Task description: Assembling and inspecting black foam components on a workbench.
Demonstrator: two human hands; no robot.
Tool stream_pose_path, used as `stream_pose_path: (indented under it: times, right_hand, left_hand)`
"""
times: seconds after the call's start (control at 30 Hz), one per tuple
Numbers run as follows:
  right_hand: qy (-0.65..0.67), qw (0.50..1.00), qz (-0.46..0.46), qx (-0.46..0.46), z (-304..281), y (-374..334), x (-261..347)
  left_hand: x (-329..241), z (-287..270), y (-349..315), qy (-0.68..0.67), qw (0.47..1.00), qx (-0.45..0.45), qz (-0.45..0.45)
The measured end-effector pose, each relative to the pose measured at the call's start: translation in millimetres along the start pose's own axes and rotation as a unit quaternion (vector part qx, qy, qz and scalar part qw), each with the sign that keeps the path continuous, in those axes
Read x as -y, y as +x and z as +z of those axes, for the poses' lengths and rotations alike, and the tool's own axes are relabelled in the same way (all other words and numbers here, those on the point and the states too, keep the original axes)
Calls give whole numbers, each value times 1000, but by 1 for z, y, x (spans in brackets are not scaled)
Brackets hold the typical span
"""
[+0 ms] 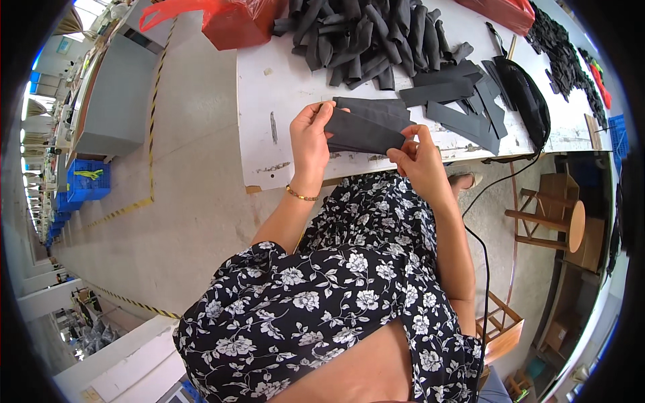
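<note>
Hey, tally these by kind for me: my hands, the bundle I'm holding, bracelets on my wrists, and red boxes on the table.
Left hand and right hand: 2
Bundle of dark strips held between them: 1 (single strips overlap too much to count)
Beaded bracelet: 1
Red boxes: 2
Total: 6

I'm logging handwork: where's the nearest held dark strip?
In the head view's centre, the dark strip spans from left hand to right hand, over the white table.
</note>
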State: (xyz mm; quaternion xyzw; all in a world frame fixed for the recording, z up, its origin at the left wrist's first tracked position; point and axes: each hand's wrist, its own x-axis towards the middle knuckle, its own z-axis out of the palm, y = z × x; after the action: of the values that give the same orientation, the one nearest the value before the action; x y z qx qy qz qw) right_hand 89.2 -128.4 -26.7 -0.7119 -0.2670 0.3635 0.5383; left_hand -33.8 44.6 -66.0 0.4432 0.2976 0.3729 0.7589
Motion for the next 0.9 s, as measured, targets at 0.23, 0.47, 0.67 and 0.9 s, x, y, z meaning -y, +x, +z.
stream_pose_path:
  times: [0.23, 0.47, 0.67, 0.9]
  right_hand:
    - [-142, 988, -33, 44, -9, -19, 15]
    - [-80, 997, -4, -20, -56, -23, -7]
    - [-37, 988, -34, -149, -32, 24, -56]
    - [-55, 983, -60, -167, -16, 60, -42]
  left_hand:
    - [2, 8, -11, -15, 999, 2, -28]
    - [-32, -13, 10, -31, 989, -105, 101]
    - [-1, -1, -2, -14, 998, -61, 4]
    - [19, 2, -2, 37, 988, -136, 64]
